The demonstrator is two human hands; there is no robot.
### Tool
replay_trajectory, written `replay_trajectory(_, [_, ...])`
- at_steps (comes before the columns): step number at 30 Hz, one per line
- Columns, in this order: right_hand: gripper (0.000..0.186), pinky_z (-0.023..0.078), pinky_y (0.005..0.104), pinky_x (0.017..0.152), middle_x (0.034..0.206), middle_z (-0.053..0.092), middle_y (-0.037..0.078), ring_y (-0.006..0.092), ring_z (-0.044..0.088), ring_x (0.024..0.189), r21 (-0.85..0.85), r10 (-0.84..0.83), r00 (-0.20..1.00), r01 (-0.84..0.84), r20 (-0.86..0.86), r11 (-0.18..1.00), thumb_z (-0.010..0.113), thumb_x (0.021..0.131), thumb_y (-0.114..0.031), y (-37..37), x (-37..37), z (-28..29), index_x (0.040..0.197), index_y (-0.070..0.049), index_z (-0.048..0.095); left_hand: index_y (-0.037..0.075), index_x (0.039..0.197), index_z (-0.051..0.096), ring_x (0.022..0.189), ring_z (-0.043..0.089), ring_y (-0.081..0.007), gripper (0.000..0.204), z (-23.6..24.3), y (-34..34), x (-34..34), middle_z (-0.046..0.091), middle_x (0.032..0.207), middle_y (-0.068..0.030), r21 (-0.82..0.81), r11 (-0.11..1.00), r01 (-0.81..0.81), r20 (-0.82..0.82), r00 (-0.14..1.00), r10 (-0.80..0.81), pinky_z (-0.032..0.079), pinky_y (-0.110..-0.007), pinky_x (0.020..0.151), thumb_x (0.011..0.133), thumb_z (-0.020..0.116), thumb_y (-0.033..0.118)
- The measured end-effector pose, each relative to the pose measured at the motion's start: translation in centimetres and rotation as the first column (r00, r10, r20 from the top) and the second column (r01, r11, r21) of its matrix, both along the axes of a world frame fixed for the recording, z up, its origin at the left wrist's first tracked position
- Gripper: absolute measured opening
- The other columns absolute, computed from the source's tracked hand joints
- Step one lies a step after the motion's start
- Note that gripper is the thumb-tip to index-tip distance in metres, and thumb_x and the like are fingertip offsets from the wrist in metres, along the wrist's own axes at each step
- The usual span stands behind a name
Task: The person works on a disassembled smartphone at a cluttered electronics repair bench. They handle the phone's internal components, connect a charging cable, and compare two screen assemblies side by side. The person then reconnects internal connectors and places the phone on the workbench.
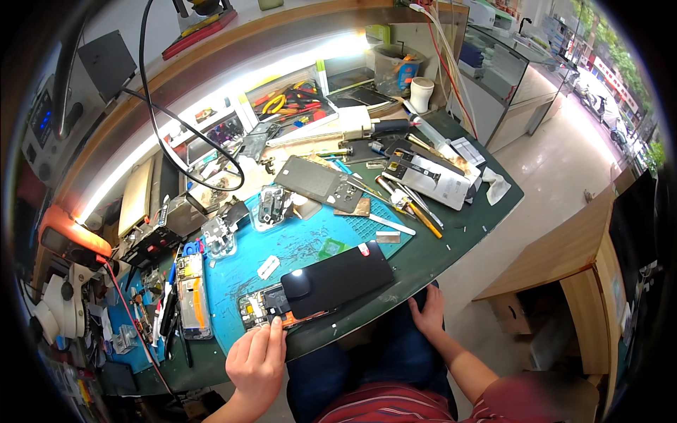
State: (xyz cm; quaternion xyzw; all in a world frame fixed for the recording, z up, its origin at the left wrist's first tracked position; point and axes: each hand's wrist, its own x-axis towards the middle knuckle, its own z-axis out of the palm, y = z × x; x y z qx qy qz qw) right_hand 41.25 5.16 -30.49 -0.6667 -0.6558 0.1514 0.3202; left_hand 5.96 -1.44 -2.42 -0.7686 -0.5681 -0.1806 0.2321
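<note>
An opened phone point(254, 308) lies near the front edge of the blue work mat point(247, 243), its circuit board and orange parts bare at the left end. A black phone screen point(340, 280) lies slantwise across the rest of it, with a small red-and-white sticker at its upper right corner. My left hand point(255, 361) is closed at the phone's lower left edge, fingertips pressed together against its frame beside the board; the thumb is mostly hidden. Away from the bench, my right hand point(428, 314) rests on my thigh with its fingers stretched out, holding nothing.
Behind the phone lie a grey phone panel point(321, 182), a silver phone back point(427, 176) and several tweezers and brushes. Another opened phone point(192, 296) lies to the left. An orange multimeter point(74, 236) stands at far left, its red lead hanging down. A black cable point(159, 134) loops above the bench.
</note>
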Motion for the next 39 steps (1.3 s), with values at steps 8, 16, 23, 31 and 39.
replay_trajectory(8, [0.067, 0.041, 0.0504, 0.107, 0.127, 0.061, 0.021, 0.0409, 0.055, 0.121, -0.041, -0.007, 1.000, 0.008, 0.011, 0.999, 0.076, 0.088, -0.026, 0.0, -0.1, 0.3, 0.144, 0.000, 0.049, 0.001, 0.104, 0.079, 0.084, 0.073, -0.0224, 0.023, 0.2, -0.2, 0.1, 0.070, 0.089, -0.0059, -0.037, 0.999, -0.029, -0.007, 1.000, 0.029, 0.057, -0.033, 0.073, 0.082, 0.081, 0.009])
replay_trajectory(16, [0.065, 0.042, 0.0497, 0.106, 0.125, 0.061, 0.021, 0.0408, 0.055, 0.119, 0.000, -0.003, 1.000, 0.003, -0.011, 1.000, 0.076, 0.088, -0.023, 0.1, -0.2, 0.2, 0.142, 0.000, 0.049, 0.001, 0.104, 0.078, 0.084, 0.073, -0.0230, 0.023, 0.3, -0.2, -0.1, 0.070, 0.089, -0.0061, -0.044, 0.999, -0.011, -0.013, 1.000, 0.011, 0.057, -0.033, 0.073, 0.082, 0.082, 0.009])
replay_trajectory(23, [0.061, 0.042, 0.0498, 0.106, 0.124, 0.061, 0.021, 0.0417, 0.056, 0.117, 0.003, 0.017, 1.000, -0.017, -0.007, 1.000, 0.076, 0.089, -0.021, 0.2, 0.0, 0.4, 0.140, 0.001, 0.050, 0.002, 0.103, 0.078, 0.083, 0.073, -0.0220, 0.023, 0.3, 0.0, -0.1, 0.070, 0.089, -0.0054, -0.034, 0.999, 0.000, -0.009, 1.000, 0.000, 0.057, -0.033, 0.072, 0.082, 0.082, 0.009])
replay_trajectory(31, [0.062, 0.043, 0.0506, 0.106, 0.127, 0.060, 0.023, 0.0435, 0.055, 0.119, -0.007, 0.016, 1.000, -0.016, 0.013, 1.000, 0.076, 0.089, -0.021, 0.2, 0.1, -0.1, 0.140, 0.001, 0.049, 0.004, 0.106, 0.078, 0.078, 0.069, -0.0206, 0.027, 0.3, 0.1, -0.2, 0.069, 0.088, -0.0031, -0.018, 1.000, 0.008, 0.017, 1.000, -0.007, 0.055, -0.033, 0.068, 0.079, 0.081, 0.008])
replay_trajectory(39, [0.064, 0.041, 0.0509, 0.108, 0.131, 0.057, 0.024, 0.0449, 0.053, 0.122, -0.014, 0.017, 1.000, -0.017, 0.018, 1.000, 0.077, 0.089, -0.020, 0.0, 0.5, -1.3, 0.141, 0.002, 0.048, 0.005, 0.107, 0.078, 0.080, 0.070, -0.0188, 0.029, 0.2, 0.1, -0.4, 0.068, 0.088, -0.0020, -0.003, 1.000, 0.013, 0.000, 1.000, -0.013, 0.055, -0.032, 0.068, 0.079, 0.081, 0.009])
